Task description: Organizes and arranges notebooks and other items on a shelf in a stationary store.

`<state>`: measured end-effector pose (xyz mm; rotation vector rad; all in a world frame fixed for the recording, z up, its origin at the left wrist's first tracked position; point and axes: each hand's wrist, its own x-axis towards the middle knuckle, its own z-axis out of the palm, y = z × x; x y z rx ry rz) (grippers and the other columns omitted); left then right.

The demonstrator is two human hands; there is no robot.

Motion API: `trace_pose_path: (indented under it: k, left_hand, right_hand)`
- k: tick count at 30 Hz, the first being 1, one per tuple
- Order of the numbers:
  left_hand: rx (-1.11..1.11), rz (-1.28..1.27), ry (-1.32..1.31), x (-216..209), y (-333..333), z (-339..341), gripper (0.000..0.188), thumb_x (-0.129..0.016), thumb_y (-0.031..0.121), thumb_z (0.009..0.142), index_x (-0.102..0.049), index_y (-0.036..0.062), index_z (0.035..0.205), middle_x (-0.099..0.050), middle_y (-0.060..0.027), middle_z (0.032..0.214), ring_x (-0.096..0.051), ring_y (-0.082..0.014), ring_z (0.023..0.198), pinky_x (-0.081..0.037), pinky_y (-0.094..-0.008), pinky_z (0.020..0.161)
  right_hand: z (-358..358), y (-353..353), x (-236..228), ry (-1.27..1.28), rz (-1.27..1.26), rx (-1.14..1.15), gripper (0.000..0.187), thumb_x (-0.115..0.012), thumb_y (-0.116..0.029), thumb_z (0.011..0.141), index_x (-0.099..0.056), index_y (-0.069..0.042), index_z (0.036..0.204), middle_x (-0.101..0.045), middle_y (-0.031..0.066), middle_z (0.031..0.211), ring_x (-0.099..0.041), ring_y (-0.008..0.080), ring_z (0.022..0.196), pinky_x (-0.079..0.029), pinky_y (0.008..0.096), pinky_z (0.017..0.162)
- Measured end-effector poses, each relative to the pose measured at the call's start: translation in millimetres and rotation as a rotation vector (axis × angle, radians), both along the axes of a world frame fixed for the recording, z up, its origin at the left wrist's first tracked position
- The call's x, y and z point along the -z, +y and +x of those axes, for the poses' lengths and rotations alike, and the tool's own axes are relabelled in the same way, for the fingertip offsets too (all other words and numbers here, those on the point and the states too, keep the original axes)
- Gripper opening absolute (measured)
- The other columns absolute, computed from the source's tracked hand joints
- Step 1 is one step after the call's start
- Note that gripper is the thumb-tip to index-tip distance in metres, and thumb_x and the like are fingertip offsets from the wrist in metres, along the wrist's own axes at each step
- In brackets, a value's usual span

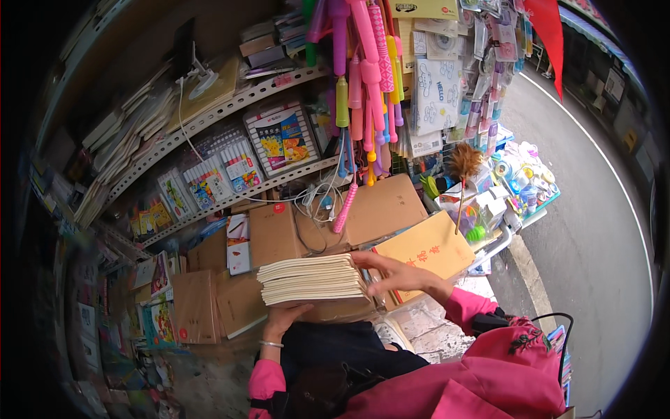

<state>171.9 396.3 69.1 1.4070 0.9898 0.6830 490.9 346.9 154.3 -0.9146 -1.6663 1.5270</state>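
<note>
My left hand (285, 318) supports from below a thick stack of cream notebooks (310, 278), spines facing me. My right hand (396, 274) rests its fingers against the right end of that stack, palm over a yellow-tan folder (427, 250) with red characters. Both arms wear pink sleeves, and a thin bracelet circles my left wrist. The stack is held level above brown kraft-covered books (272, 234) laid on the stall's counter.
Metal shelves (209, 115) at the back hold marker sets, paper stacks and boxed stationery. Pink and yellow skipping ropes (363, 84) hang overhead. A feather duster (463, 167) and small goods stand to the right, beside a grey road (593, 237). Booklets hang at the left.
</note>
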Motion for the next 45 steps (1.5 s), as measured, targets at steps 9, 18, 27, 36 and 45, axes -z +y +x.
trace_pose_path:
  k: [9,18,27,36,45]
  left_hand:
    - [-0.044,0.224,-0.056,4,2,-24,0.053,-0.077,0.002,0.07,-0.054,-0.0011,0.118,-0.059,-0.0059,0.11,-0.057,-0.0144,0.097,-0.049,-0.0265,0.085]
    - [-0.041,-0.01,0.069,-37,-23,-21,0.045,-0.076,0.002,0.071,-0.059,0.0006,0.112,-0.062,-0.0074,0.107,-0.057,-0.0167,0.096,-0.049,-0.0295,0.085]
    - [-0.258,-0.112,0.087,6,-43,-60,0.044,-0.07,-0.004,0.074,-0.056,-0.0011,0.116,-0.059,-0.0104,0.113,-0.056,-0.0214,0.105,-0.05,-0.032,0.088]
    - [-0.245,-0.164,-0.072,1,-43,-89,0.046,-0.072,-0.003,0.073,-0.056,-0.0011,0.116,-0.06,-0.0104,0.112,-0.057,-0.0202,0.1,-0.049,-0.0303,0.087]
    - [-0.315,-0.127,0.003,13,-55,-95,0.038,-0.072,0.0,0.074,-0.059,-0.0034,0.11,-0.061,-0.0101,0.107,-0.058,-0.0196,0.094,-0.048,-0.0294,0.083]
  right_hand:
    - [-61,-33,66,-0.368,0.449,0.496,0.107,-0.081,-0.028,0.065,-0.011,0.0,0.141,-0.035,0.0256,0.133,-0.035,0.0406,0.123,-0.028,0.0436,0.103]
    - [-56,-21,55,-0.219,0.427,0.513,0.073,-0.072,-0.02,0.074,-0.032,-0.001,0.132,-0.046,0.0195,0.116,-0.045,0.0333,0.112,-0.034,0.0393,0.096]
    - [-77,2,81,-0.074,0.412,0.319,0.073,-0.076,-0.026,0.068,-0.039,0.0,0.126,-0.046,0.0197,0.118,-0.043,0.0349,0.115,-0.034,0.0399,0.099]
    - [-52,16,105,-0.212,0.408,0.126,0.075,-0.075,-0.025,0.068,-0.037,-0.002,0.129,-0.044,0.0182,0.122,-0.044,0.0331,0.115,-0.036,0.0395,0.098]
    - [70,208,154,-0.79,0.635,0.582,0.025,-0.051,-0.002,0.072,-0.062,-0.001,0.094,-0.06,0.0193,0.097,-0.055,0.0338,0.099,-0.046,0.0413,0.085]
